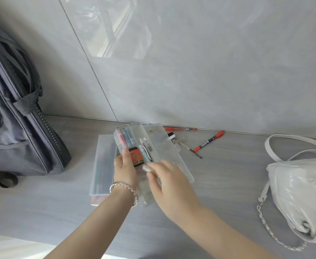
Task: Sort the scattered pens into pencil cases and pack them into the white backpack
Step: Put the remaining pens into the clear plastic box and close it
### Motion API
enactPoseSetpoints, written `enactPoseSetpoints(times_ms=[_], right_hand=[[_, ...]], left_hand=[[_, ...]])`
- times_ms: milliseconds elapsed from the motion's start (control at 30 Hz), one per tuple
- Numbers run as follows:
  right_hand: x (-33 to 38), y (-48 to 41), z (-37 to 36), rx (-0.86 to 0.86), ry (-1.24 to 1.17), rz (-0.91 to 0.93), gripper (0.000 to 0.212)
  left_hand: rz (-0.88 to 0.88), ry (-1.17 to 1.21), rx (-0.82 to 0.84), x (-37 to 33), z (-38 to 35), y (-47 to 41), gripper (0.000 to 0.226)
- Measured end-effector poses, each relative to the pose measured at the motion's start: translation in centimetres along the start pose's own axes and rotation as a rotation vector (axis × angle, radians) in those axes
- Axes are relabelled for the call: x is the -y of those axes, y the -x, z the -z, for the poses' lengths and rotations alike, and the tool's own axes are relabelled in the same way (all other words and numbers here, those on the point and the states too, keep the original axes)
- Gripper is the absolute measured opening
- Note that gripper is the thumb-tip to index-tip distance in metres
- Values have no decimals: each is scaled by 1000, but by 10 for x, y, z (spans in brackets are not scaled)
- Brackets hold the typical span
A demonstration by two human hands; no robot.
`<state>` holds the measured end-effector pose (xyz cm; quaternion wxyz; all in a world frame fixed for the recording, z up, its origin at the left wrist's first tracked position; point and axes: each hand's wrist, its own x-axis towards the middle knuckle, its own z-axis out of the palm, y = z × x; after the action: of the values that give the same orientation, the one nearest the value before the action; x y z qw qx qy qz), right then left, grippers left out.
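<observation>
My left hand (124, 166) grips a clear plastic pencil case (134, 131), open, with its lid (169, 146) laid out to the right. Inside lie pastel highlighters (125, 138), an orange box marked 2B (137, 155) and a teal pen (145, 155). My right hand (169, 186) hovers over the case's near end and pinches something thin and pale, blurred. A second frosted case (103, 165) lies shut on the floor beneath to the left. Loose pens remain by the wall: a red marker (208, 141), a red pen (179, 129), a thin refill (194, 152). The white backpack (303, 195) sits at right.
A large grey backpack (16, 116) stands at the left against the tiled wall (190, 71). The white bag's chain strap (271, 232) trails on the grey floor (59, 212). A black-and-white pen (171, 135) pokes out behind the lid.
</observation>
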<state>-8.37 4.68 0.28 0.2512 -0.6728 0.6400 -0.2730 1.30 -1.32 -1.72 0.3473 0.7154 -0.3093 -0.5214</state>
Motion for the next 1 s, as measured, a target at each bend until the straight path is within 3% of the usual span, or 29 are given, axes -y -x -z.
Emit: enactPoseSetpoints(times_ms=[200,267,367,500,667,733,800,900,1000], right_hand=[[5,-4,-20,-96,304,70,8],[5,-6,-19,-118,338,78,11],[0,-12,-19,-122,288,124,22],[-13,-18,-21,-108,203,153,11],[-22,-19,-28,-84,304,232,27],[-23,-23,-28,-93,175,260,29],[-24,-34,-20,-169,-87,192,25],[-50,-62,-14,-355,-284,-125,15],[-97,-90,-25,-185,-151,-504,16]], left_hand=[[-1,109,-40,2,-1,-5,43],[-2,132,-36,1,-1,-4,37],[-9,137,-24,4,2,-7,32],[-55,102,-37,-1,3,-4,33],[-73,88,-38,-5,3,-5,37],[-59,63,-48,-4,6,-11,36],[-61,15,-57,-5,10,-19,34],[-97,-27,-70,-7,18,-29,33],[-107,-54,-78,-9,24,-35,38]])
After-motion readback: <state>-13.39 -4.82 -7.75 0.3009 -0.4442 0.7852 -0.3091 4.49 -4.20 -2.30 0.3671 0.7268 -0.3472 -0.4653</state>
